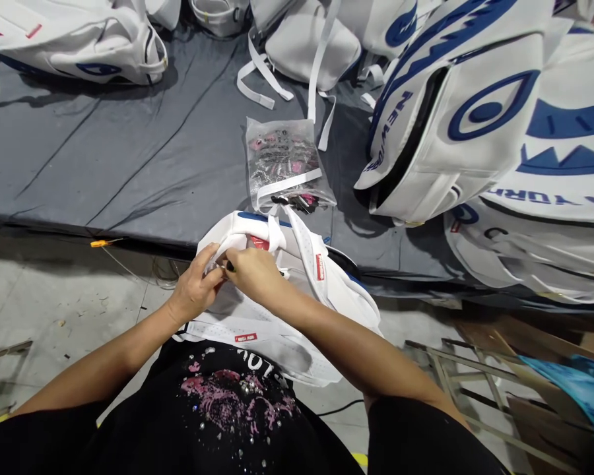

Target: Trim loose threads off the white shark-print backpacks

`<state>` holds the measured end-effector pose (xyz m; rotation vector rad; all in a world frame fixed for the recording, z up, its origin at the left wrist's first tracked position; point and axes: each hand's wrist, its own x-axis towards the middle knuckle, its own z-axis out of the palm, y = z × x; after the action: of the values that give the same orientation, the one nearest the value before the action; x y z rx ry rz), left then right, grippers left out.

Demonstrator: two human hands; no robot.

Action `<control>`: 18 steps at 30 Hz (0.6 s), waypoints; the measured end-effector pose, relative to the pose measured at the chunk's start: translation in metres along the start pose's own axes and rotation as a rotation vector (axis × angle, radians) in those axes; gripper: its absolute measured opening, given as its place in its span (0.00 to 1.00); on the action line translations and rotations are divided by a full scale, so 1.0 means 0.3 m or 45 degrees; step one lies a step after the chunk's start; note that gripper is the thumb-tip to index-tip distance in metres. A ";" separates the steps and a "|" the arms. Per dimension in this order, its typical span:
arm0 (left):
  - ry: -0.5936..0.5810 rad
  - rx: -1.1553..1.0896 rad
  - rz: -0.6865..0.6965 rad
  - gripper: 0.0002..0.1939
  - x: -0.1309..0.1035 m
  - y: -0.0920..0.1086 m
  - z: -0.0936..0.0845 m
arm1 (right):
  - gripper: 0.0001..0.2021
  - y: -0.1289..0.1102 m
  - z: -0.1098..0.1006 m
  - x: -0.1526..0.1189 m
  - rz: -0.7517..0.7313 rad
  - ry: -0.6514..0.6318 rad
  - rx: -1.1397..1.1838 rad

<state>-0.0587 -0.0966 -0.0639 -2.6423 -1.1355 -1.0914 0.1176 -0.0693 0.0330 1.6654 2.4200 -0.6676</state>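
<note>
A white backpack with red label tags rests against the table's front edge, its straps facing up. My left hand pinches the white fabric at the bag's left edge. Close beside it, my right hand is closed, with a small black piece showing at its fingers; what that piece is I cannot make out. The fingertips of both hands nearly meet. Just behind the bag lies a clear plastic bag with dark and pink contents, a white strap across it.
More white-and-blue backpacks are stacked at the right, and others lie along the back of the grey-covered table. An orange-handled tool sits at the front edge. Metal frames stand on the floor at right.
</note>
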 end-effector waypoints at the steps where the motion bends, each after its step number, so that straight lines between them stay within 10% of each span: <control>1: -0.020 0.021 -0.020 0.14 0.006 0.008 -0.005 | 0.16 0.005 0.004 -0.001 0.013 0.029 0.019; 8: -0.283 0.187 -0.260 0.14 0.063 0.065 -0.040 | 0.14 0.030 0.018 0.006 0.113 0.109 0.042; 18: -0.238 0.086 -0.250 0.13 0.045 0.036 -0.027 | 0.16 0.098 0.055 -0.003 -0.250 0.075 -0.193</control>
<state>-0.0498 -0.0989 -0.0470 -2.6710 -1.4655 -0.8277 0.1424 -0.0685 0.0102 1.4237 2.6258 -0.4509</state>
